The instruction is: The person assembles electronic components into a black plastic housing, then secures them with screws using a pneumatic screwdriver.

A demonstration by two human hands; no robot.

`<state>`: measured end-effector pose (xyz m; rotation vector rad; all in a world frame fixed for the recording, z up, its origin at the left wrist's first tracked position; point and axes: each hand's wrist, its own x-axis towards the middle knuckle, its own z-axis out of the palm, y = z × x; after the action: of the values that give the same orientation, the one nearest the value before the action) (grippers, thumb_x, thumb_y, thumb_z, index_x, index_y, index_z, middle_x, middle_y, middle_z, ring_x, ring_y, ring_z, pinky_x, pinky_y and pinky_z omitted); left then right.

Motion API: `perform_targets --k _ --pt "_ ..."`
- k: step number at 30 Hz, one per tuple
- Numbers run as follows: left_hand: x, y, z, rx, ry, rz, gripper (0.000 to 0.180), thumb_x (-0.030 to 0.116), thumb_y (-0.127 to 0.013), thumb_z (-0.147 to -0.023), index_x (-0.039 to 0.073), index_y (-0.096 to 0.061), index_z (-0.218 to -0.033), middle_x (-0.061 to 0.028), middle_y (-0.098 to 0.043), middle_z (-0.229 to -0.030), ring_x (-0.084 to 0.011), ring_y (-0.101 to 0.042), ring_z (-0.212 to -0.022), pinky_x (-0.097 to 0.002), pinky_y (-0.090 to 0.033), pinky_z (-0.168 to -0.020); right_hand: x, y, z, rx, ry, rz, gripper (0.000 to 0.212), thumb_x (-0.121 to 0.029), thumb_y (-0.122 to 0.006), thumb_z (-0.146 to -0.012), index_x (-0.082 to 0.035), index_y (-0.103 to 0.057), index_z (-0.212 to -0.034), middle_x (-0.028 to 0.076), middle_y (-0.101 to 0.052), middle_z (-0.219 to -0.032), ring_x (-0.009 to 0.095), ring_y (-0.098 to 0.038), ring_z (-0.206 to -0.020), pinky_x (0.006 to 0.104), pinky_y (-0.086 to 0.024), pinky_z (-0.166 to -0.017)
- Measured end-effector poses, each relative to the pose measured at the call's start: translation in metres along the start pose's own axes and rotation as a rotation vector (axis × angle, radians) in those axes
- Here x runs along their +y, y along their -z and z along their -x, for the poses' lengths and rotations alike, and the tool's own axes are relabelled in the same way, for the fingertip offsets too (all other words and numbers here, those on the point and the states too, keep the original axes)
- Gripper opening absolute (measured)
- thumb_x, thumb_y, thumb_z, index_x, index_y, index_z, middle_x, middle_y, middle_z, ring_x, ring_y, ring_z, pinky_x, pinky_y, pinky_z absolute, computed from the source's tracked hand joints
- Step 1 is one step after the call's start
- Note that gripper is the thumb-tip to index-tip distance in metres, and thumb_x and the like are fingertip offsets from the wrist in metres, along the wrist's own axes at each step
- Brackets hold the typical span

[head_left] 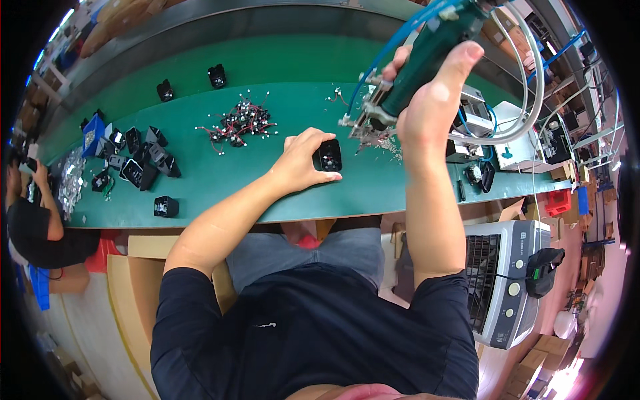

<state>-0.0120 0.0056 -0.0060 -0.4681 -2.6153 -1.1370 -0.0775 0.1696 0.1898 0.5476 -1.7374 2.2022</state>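
Observation:
My left hand (pixel 297 160) steadies a small black plastic housing (pixel 329 157) on the green tabletop, thumb and fingers closed round its near and far ends. Raised to the right of it, my right hand (pixel 430 110) is wrapped round a dark green power screwdriver (pixel 427 63) with a metal head (pixel 368 120) and a blue hose. The tool's head hangs apart from the housing. Below that head, small loose screws (pixel 388 148) are scattered on the table. Inside the housing some small parts show, too small to make out.
A heap of red and black wires with white connectors (pixel 243 123) lies left of centre. More black housings (pixel 143 157) crowd the left, by a blue bin (pixel 93 137). Machine units (pixel 470 107) stand at the right, an air cooler (pixel 503 280) below. A co-worker (pixel 47 213) sits far left.

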Motion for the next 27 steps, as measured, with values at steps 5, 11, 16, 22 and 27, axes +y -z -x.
perform_targets --k 5,11,16,22,27 --pt "0.011 0.007 -0.002 -0.008 0.046 -0.005 0.080 0.041 -0.094 -0.066 0.007 -0.061 -0.131 -0.0101 -0.062 -0.119 -0.0281 -0.058 -0.117 -0.0414 -0.037 -0.100 0.016 -0.003 0.019 -0.058 0.116 -0.056 0.108 -0.088 -0.018 -0.093 0.007 -0.061 -0.119 0.010 -0.061 -0.071 0.018 -0.057 -0.062 0.0289 -0.048 -0.059" --pt "0.004 0.004 -0.002 0.044 -0.025 0.015 0.080 0.038 -0.095 -0.065 0.008 -0.060 -0.130 -0.0092 -0.062 -0.115 -0.0277 -0.060 -0.112 -0.0406 -0.038 -0.097 0.026 0.000 0.034 -0.113 0.078 -0.131 0.110 -0.091 -0.017 -0.090 0.007 -0.060 -0.115 0.011 -0.058 -0.066 0.019 -0.059 -0.058 0.0287 -0.049 -0.052" --pt "0.007 0.005 -0.003 0.023 -0.015 0.001 0.079 0.038 -0.095 -0.065 0.008 -0.060 -0.129 -0.0086 -0.061 -0.113 -0.0271 -0.060 -0.111 -0.0410 -0.038 -0.095 0.035 -0.002 0.037 -0.083 0.135 -0.133 0.101 -0.087 -0.021 -0.094 0.005 -0.053 -0.121 0.015 -0.062 -0.080 0.019 -0.060 -0.060 0.0309 -0.052 -0.050" --pt "0.008 0.006 -0.003 0.011 -0.008 0.008 0.078 0.038 -0.095 -0.066 0.008 -0.060 -0.130 -0.0086 -0.060 -0.112 -0.0270 -0.060 -0.110 -0.0411 -0.038 -0.095 0.036 0.004 0.036 -0.182 0.159 -0.123 0.089 -0.083 -0.027 -0.097 -0.004 -0.040 -0.135 0.022 -0.061 -0.114 0.020 -0.063 -0.066 0.0348 -0.055 -0.049" --pt "0.010 0.008 -0.003 -0.010 0.014 0.011 0.079 0.034 -0.094 -0.067 0.010 -0.059 -0.134 -0.0103 -0.058 -0.114 -0.0313 -0.056 -0.109 -0.0405 -0.040 -0.094 0.037 0.004 0.032 -0.121 0.124 -0.156 0.101 -0.087 -0.020 -0.095 0.004 -0.053 -0.122 0.015 -0.062 -0.078 0.019 -0.059 -0.059 0.0292 -0.050 -0.050"
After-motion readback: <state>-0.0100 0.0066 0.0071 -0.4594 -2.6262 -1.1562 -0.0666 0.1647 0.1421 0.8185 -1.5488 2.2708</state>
